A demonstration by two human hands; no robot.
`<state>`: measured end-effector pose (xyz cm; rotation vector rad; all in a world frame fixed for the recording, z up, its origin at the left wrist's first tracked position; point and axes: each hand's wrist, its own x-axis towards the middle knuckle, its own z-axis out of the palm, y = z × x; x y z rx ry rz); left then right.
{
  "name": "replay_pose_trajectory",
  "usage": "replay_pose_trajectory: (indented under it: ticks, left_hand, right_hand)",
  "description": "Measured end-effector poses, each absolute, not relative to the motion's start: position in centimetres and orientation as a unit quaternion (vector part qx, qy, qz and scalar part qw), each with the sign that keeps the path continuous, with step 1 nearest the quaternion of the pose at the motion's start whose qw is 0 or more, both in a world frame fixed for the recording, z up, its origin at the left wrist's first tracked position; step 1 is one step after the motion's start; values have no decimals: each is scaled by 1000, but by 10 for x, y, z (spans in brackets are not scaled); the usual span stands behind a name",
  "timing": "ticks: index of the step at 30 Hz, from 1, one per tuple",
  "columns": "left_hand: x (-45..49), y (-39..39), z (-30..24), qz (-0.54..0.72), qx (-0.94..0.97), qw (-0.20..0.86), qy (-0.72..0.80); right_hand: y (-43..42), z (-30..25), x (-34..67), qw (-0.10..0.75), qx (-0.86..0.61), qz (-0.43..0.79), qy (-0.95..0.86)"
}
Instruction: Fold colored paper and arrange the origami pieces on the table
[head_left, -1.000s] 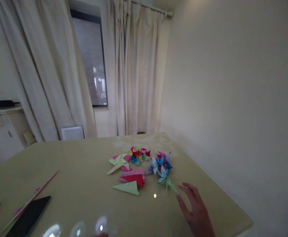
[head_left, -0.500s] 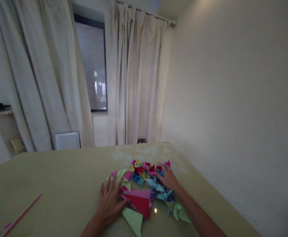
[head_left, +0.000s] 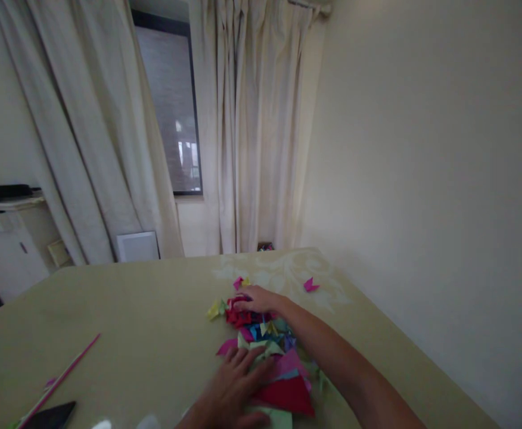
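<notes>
A heap of folded paper pieces [head_left: 238, 319] in red, blue, pink and yellow lies on the table. My right hand [head_left: 261, 300] reaches across its far side, fingers open and lying over the red pieces, the tips partly hidden. Nearer to me, my left hand [head_left: 238, 381] is spread, slightly blurred, on larger folded papers. Under and beside it are a red folded sheet [head_left: 288, 395], a pink one [head_left: 291, 362] and a pale green one [head_left: 281, 417]. My right forearm covers part of the green pieces on the right.
A pink folded piece [head_left: 311, 285] lies apart at the far right. Yellow pieces [head_left: 213, 311] sit left of the heap. At left are a thin pink stick [head_left: 67, 372] and a dark flat object [head_left: 52, 414]. A wall [head_left: 413, 208] runs along the table's right side.
My right hand has swept left across the heap, bunching the small pieces together and leaving a pink one behind. My left hand has shifted right with the larger papers. The view has turned slightly.
</notes>
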<state>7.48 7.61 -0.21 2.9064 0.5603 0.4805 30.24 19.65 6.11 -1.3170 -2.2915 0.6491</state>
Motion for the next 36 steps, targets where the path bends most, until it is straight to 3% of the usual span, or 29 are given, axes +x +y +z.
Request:
replay_pose_trajectory:
  ticks: [5,9,14,19,24,29,32,36]
  left_hand:
    - [104,47,-10,178,959,-25,218]
    - [109,78,16,220,929,-35,295]
    - [117,146,44,145,894,47,420]
    - [99,165,35,110,900,85,414]
    - [47,147,20,129,890,80,429]
    - [22,110,10,252,865,46,431]
    - [39,81,22,332,839,160,401]
    - [87,54,45,409,708,474,326]
  right_hand:
    - [132,89,288,244,-457,200,-831]
    - [37,85,309,308,-603,73,-732]
    - [-49,20,317,217,-579,47,-785]
    - [-53,-6,338,190,-678,-3,-710]
    - [-44,13,363,302,-686,-11,-662]
    - [-24,33,357,464,-644,81,-603]
    - [-17,46,333,500,-620,154,-585]
    - [-17,59,291,507,-572,218,-606]
